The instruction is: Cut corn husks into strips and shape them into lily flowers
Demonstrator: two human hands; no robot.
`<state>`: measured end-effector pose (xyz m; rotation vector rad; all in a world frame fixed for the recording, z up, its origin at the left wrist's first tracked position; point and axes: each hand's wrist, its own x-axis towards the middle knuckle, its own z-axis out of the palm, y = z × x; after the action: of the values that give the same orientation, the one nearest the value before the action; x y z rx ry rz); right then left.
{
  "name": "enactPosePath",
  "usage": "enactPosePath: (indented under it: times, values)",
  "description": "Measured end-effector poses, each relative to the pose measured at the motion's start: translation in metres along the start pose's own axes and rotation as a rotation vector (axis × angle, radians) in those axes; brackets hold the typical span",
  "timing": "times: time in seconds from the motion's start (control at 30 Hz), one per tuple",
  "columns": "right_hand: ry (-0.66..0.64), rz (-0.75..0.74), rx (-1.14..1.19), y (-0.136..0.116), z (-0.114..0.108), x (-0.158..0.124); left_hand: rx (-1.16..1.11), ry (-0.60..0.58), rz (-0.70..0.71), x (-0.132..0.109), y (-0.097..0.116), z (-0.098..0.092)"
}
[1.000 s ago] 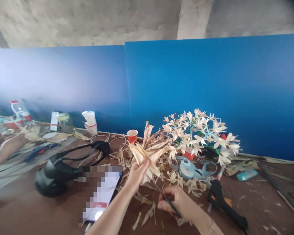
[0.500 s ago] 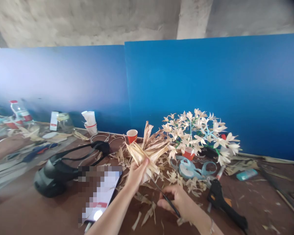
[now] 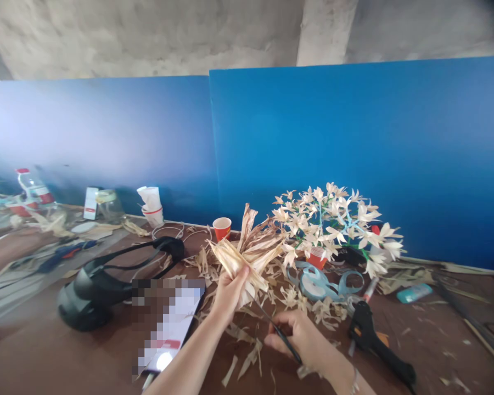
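My left hand (image 3: 231, 289) is closed around a bundle of dry, pale husks (image 3: 234, 258), thumb on top. Lower right of it, my right hand (image 3: 290, 336) grips a thin dark tool (image 3: 283, 338) whose narrow metal end points up-left and reaches the lower edge of the bundle. Whether the tip touches the husk I cannot tell. Brown, curled husk ends fan out behind the bundle. Husk scraps (image 3: 251, 359) lie beneath and around both hands.
Husk flowers (image 3: 333, 219) stand in a red cup (image 3: 316, 259). Blue ribbon (image 3: 314, 284), a black glue gun (image 3: 368, 334), a tablet (image 3: 175, 329), a black headset (image 3: 86, 296) and another red cup (image 3: 222, 229) surround the hands. Another person's arm (image 3: 14, 251) is far left.
The other person's hand at the far left has shifted slightly. My hands, the bundle and the tool look almost unmoved.
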<state>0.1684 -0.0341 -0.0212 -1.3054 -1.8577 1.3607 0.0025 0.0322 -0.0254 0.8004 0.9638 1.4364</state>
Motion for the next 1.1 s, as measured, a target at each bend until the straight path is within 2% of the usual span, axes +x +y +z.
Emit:
enactPosePath:
  times: [0.13, 0.27, 0.4, 0.83, 1.1]
  values:
    - [0.002, 0.018, 0.083, 0.007, 0.004, 0.003, -0.064, 0.031, 0.036, 0.0, -0.004, 0.001]
    - [0.011, 0.06, 0.143, 0.01, 0.008, 0.004, -0.024, 0.022, 0.057, -0.002, -0.005, 0.002]
    - [0.029, 0.083, 0.15, 0.008, 0.01, 0.003, 0.028, 0.043, 0.048, -0.005, -0.003, 0.003]
    - [0.062, 0.076, 0.17, 0.008, 0.016, 0.006, 0.033, 0.033, 0.14, -0.01, -0.006, 0.003]
    - [0.09, 0.08, 0.233, 0.008, 0.022, 0.008, 0.02, 0.064, 0.087, -0.015, -0.005, 0.008]
